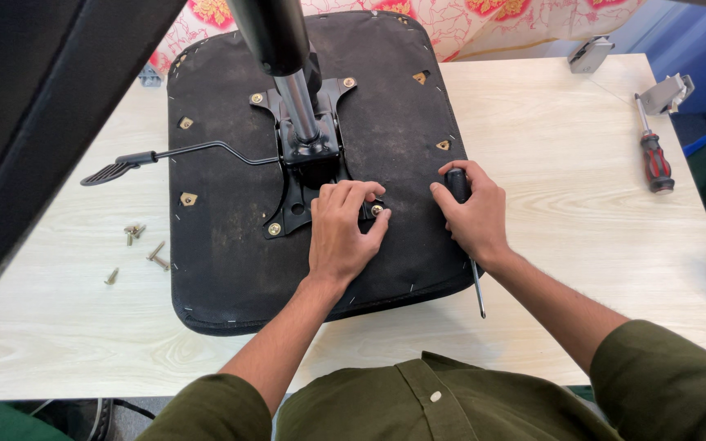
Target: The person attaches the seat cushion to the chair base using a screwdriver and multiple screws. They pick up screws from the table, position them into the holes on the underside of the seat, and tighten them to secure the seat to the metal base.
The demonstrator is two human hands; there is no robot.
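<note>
An upside-down black chair seat (230,245) lies on the pale wooden table (582,180). A black metal mounting plate (308,159) with a chrome gas cylinder (297,102) is bolted to its middle. My left hand (341,230) rests on the plate's near right corner, fingertips at a brass screw (377,210). My right hand (471,214) lies on the seat's right edge and grips a black-handled screwdriver (457,184), whose shaft (478,292) points back toward me.
A black lever (157,157) sticks out left from the plate. Several loose screws (142,245) lie on the table at left. A red-and-black screwdriver (655,159) and grey metal brackets (670,91) sit at right. A dark chair part (34,106) fills the upper left.
</note>
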